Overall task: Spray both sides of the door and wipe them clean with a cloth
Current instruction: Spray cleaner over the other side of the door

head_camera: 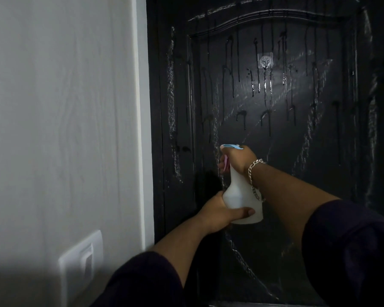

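Note:
A black panelled door [297, 120] fills the right of the head view, streaked with wet drips and chalky white smears. In front of it I hold a white spray bottle [239, 196] with a blue top and pink trigger. My right hand [237, 158] grips its neck, fingers on the trigger, nozzle pointing left towards the door. My left hand [222, 210] grips the bottle's base from below. No cloth is in view.
A white wall [60, 107] and pale door frame [142, 129] stand at the left. A white light switch [82, 260] sits low on that wall. A small clear adhesive hook [264, 60] is stuck on the door's upper panel.

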